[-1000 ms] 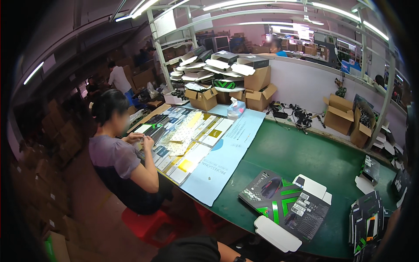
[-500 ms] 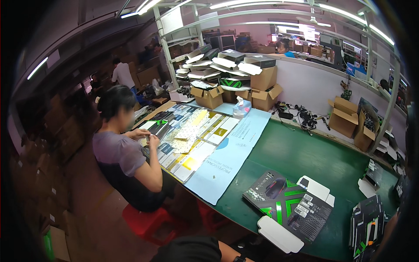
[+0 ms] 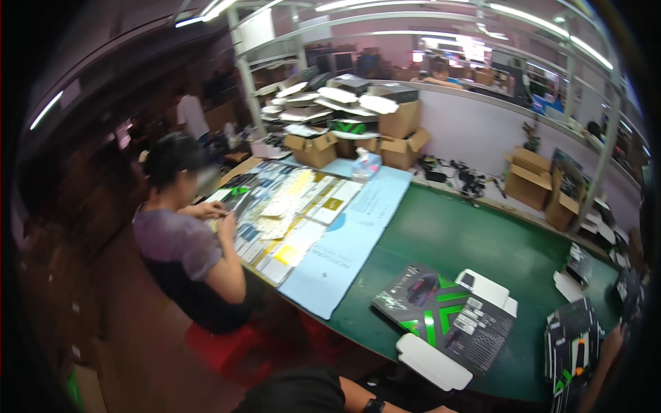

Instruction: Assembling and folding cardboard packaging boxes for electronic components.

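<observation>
My left arm comes in at the lower edge with a black sleeve and a dark wristwatch (image 3: 374, 406). Only a sliver of my left hand (image 3: 441, 409) shows, its fingers cut off by the frame. An unfolded flat carton (image 3: 447, 320), black and green with white flaps, lies on the green tabletop (image 3: 441, 234) beyond it. At the right rim my right hand (image 3: 611, 342) is raised beside a stack of flat black cartons (image 3: 568, 330), close under a dark carton (image 3: 628, 292). Its fingers are blurred and dim. An orange-and-black tool (image 3: 580, 351) rests on the stack.
A co-worker (image 3: 182, 227) sits at the left, hands together over sheets on a light-blue mat (image 3: 358, 227). Cardboard boxes (image 3: 310, 150) and piled cartons stand behind. Cables (image 3: 468, 180) and an open cardboard box (image 3: 529, 180) line the back ledge. A red stool (image 3: 227, 351) stands below.
The whole scene has shifted left in the picture. My right hand has come into clearer view at the right rim, and a bit of my left hand now shows at the lower edge.
</observation>
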Action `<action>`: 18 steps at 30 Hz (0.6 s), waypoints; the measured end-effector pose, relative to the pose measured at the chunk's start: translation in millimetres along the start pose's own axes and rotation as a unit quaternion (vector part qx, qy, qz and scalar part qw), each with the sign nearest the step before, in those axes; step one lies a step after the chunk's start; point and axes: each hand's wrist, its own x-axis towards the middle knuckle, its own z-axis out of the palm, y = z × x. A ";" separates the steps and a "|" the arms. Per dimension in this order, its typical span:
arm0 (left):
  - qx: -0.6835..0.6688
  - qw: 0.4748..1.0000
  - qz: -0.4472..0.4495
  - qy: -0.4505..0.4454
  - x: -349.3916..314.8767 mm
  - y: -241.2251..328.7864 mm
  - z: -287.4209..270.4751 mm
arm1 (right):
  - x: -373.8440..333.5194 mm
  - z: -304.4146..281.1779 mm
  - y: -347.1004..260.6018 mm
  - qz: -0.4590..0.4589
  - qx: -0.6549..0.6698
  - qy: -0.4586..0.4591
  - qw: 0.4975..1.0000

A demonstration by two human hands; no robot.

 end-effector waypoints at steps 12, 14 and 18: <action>0.016 0.985 -0.034 -0.168 -20.6 86.2 -41.6 | -20.6 -46.3 -5.2 0.188 0.310 0.258 0.896; 0.148 0.987 0.066 -0.016 17.5 91.5 -63.8 | -9.9 -44.7 -22.8 0.193 0.329 0.262 0.886; 0.120 0.972 -0.174 0.104 146.9 150.1 -170.2 | -6.2 -37.3 -18.3 0.190 0.342 0.241 0.888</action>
